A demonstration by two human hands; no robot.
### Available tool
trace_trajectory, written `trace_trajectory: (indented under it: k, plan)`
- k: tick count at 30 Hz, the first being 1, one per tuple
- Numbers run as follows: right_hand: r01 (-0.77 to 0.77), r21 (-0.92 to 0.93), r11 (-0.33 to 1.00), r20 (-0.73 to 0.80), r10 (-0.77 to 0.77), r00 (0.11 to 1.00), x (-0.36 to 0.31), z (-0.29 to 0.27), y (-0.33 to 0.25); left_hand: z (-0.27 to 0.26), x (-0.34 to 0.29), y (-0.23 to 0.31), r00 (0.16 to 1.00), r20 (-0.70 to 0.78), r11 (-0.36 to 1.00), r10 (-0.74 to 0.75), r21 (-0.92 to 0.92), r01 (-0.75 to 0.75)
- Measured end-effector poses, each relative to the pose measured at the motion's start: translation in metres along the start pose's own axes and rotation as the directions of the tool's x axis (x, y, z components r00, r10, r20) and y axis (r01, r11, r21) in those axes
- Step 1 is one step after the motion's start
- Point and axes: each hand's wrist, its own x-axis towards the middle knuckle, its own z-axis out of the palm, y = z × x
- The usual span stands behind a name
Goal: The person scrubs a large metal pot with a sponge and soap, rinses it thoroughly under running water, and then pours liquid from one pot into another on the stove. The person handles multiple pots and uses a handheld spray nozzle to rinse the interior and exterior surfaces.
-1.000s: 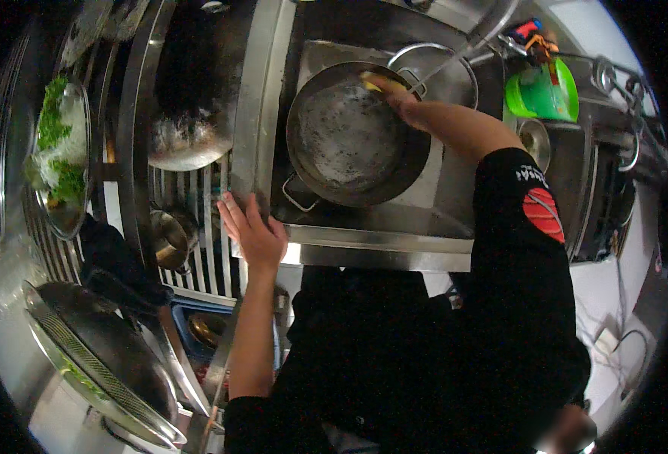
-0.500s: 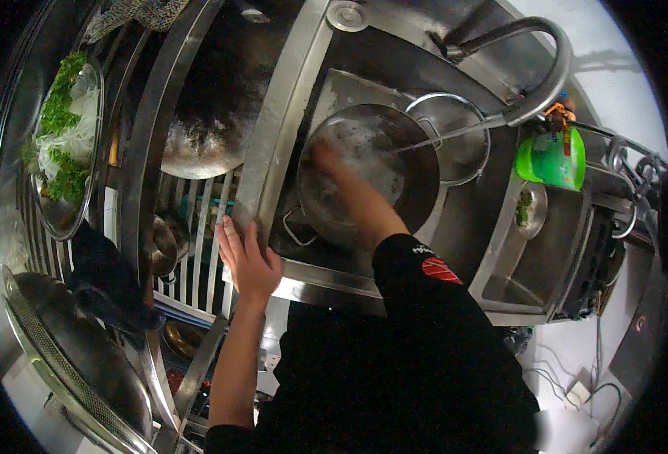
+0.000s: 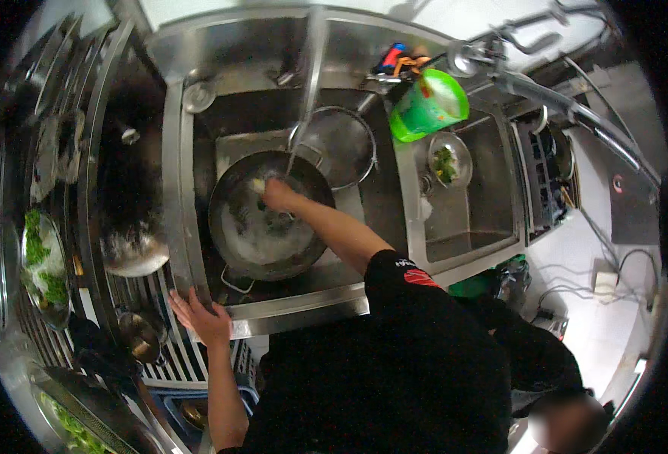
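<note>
My right hand (image 3: 277, 195) is inside a large dark wok (image 3: 273, 246) in the sink, near its far side. Its fingers are closed on a small yellow and dark-green pad (image 3: 257, 185) that looks like a scouring sponge, mostly hidden by the hand. Pale, wet streaks cover the wok's bottom, and a thin stream of water falls from the faucet (image 3: 313, 76) by the wok's far right edge. My left hand (image 3: 204, 319) lies with fingers spread on the sink's front left corner, holding nothing. Beyond the wok rests a round strainer or lid (image 3: 338, 147) with a metal rim.
A green tub (image 3: 417, 113) stands on the divider by a second basin, which holds a small bowl (image 3: 459, 155) with greens. At left are a slatted rack (image 3: 179, 356), a metal pan (image 3: 141, 337) and a dish of herbs (image 3: 62, 265). Another person (image 3: 553, 363) is at lower right.
The view has swung to the right, showing more of the second basin and a person at lower right. Within the wok, my right hand has shifted from the left side toward the far side.
</note>
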Motion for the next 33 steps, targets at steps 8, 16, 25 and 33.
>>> trace_trajectory:
  k: [8,16,25,33]
  plan:
    - [-0.046,-0.467,0.883,-0.285,-0.102,0.953,-0.109,-0.262,-0.058,-0.004,-0.002,0.005,0.998,0.019,0.999,-0.053,0.012,0.053]
    - [-0.58,-0.429,0.693,-0.705,0.145,0.694,-0.146,-0.449,0.037,0.002,-0.005,0.002,1.0,-0.012,1.0,0.004,0.007,-0.004]
    - [-0.454,-0.566,0.688,-0.283,0.355,0.891,-0.072,-0.441,0.101,0.007,-0.008,-0.01,1.0,0.005,0.999,-0.016,0.052,0.016]
    - [-0.415,-0.296,0.861,-0.268,0.342,0.901,-0.09,-0.463,0.1,0.009,-0.005,-0.009,0.999,-0.03,1.0,0.024,0.016,-0.024]
